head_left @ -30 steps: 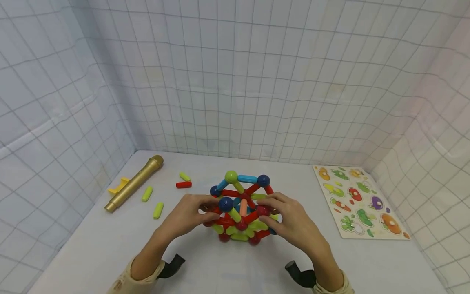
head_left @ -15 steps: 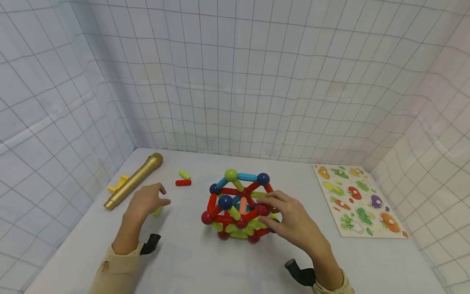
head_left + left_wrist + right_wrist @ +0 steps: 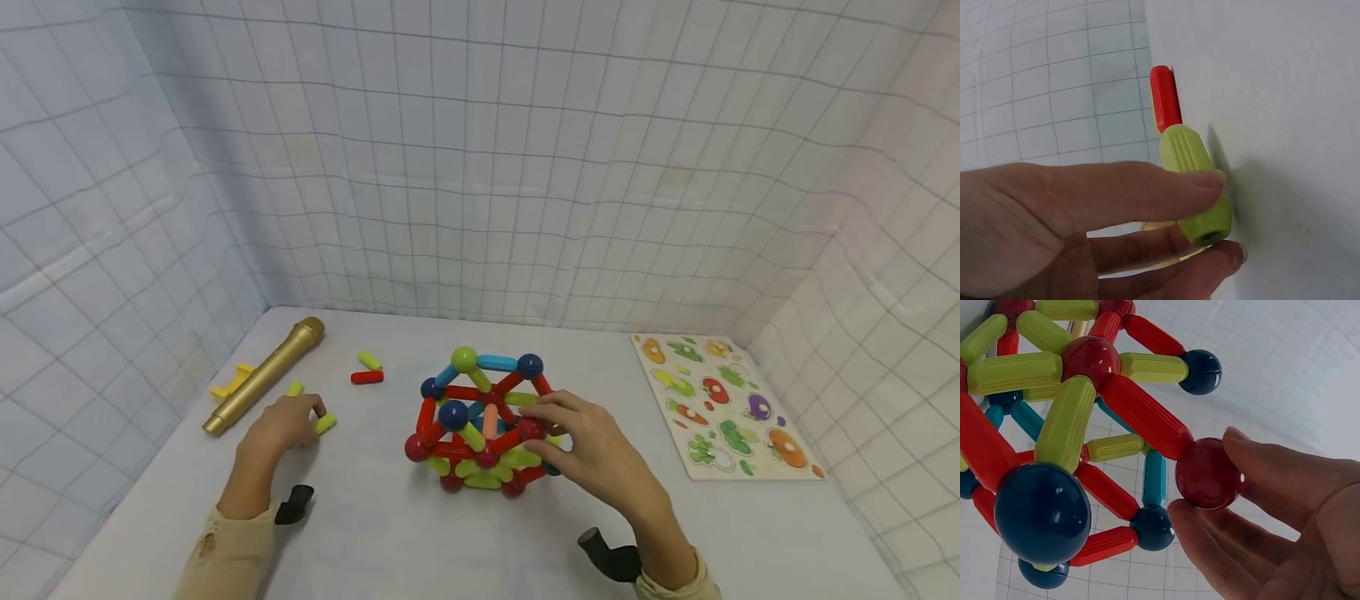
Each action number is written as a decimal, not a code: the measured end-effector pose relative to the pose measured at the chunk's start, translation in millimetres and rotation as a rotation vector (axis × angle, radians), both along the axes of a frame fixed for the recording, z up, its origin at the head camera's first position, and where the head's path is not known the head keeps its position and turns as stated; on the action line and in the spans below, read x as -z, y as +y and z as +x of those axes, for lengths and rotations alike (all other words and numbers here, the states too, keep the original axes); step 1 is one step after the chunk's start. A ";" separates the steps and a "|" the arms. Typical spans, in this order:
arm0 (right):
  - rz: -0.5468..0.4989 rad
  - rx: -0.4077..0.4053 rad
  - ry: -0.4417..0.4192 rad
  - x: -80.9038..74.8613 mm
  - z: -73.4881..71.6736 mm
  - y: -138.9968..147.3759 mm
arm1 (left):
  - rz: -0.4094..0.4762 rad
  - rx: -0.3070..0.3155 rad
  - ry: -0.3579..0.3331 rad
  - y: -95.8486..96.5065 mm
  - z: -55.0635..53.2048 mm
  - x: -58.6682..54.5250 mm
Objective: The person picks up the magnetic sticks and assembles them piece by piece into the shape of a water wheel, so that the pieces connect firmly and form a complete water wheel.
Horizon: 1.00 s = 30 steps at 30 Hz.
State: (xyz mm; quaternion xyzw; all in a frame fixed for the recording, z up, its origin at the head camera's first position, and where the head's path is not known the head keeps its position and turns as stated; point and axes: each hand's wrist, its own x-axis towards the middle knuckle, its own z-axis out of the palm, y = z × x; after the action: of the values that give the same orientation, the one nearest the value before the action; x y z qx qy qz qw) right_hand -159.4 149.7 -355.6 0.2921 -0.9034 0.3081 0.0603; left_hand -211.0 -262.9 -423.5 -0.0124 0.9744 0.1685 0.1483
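Note:
Over at the left, my left hand (image 3: 283, 427) pinches a lime-green magnetic rod (image 3: 1185, 149) between thumb and fingers; its hollow end faces the wrist camera. Toward the middle of the table stands a construction (image 3: 450, 450) of magnetic rods and balls in red, lime, blue and one salmon rod. At its right side, my right hand (image 3: 596, 454) holds a dark red ball (image 3: 1209, 474) between thumb and fingertips. That ball touches the end of a red rod (image 3: 1147, 415) on the construction. A dark blue ball (image 3: 1042, 514) sits on a raised lime rod nearby.
Beyond the left hand lie a red rod (image 3: 367, 377) and a lime rod (image 3: 370, 360). Another lime rod (image 3: 296, 388) is partly behind that hand. A gold microphone (image 3: 266, 375) lies by a yellow piece (image 3: 234, 381). A vegetable puzzle board (image 3: 697, 472) lies right.
My left hand has let go of the construction, moved left to the loose lime rods and taken hold of one. The right hand has kept its hold on the red ball.

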 end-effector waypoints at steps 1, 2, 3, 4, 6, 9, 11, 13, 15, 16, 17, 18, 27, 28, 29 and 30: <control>-0.004 -0.004 0.001 0.1 -0.2 0.1 | 0.015 0.011 0.013 -0.1 -0.7 -0.9; -0.006 -0.006 0.003 0.2 -0.3 0.3 | 0.034 0.021 0.033 0.8 -0.9 -2.8; -0.006 -0.002 0.002 0.3 -0.4 0.4 | 0.058 0.033 0.058 2.7 -0.9 -5.8; -0.005 0.000 0.004 0.4 -0.3 0.6 | 0.084 0.046 0.089 5.5 -0.8 -9.6; -0.011 0.001 0.010 0.7 -0.2 1.0 | 0.157 0.060 0.169 14.5 1.3 -18.8; -0.026 -0.006 0.012 1.0 -0.4 1.2 | 0.265 0.102 0.349 37.5 10.7 -37.6; -0.035 -0.017 0.010 0.8 -0.8 0.9 | 0.324 0.160 0.504 56.2 21.0 -49.9; -0.042 -0.023 0.001 0.7 -1.5 0.7 | 0.353 0.247 0.639 76.8 32.4 -62.8; -0.043 -0.023 -0.007 -0.1 -2.0 0.6 | 0.352 0.346 0.732 97.2 42.0 -74.4; -0.044 -0.021 -0.012 -0.5 -2.2 0.2 | 0.338 0.389 0.754 106.6 45.9 -79.7; -0.044 -0.016 -0.019 -1.1 -2.3 0.0 | 0.320 0.429 0.756 115.9 48.8 -84.4; -0.042 -0.014 -0.021 -1.6 -2.1 -0.2 | 0.295 0.467 0.746 124.7 50.6 -88.3; -0.036 -0.013 -0.036 -2.4 -0.9 -0.6 | 0.186 0.662 0.591 170.9 45.5 -98.8; -0.038 -0.015 -0.036 -2.3 -0.9 -0.6 | 0.188 0.668 0.589 172.6 44.7 -98.8; -0.039 -0.016 -0.034 -2.1 -0.9 -0.6 | 0.190 0.673 0.589 174.0 43.7 -98.5; -0.040 -0.018 -0.032 -2.1 -0.9 -0.6 | 0.194 0.678 0.588 175.3 42.9 -98.2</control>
State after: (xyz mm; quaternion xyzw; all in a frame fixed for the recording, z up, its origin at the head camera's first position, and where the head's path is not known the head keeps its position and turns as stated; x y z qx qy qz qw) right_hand -160.2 149.1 -353.5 0.2938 -0.8953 0.3311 0.0488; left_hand -168.1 -87.7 -325.3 0.3695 0.9039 0.1973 -0.0873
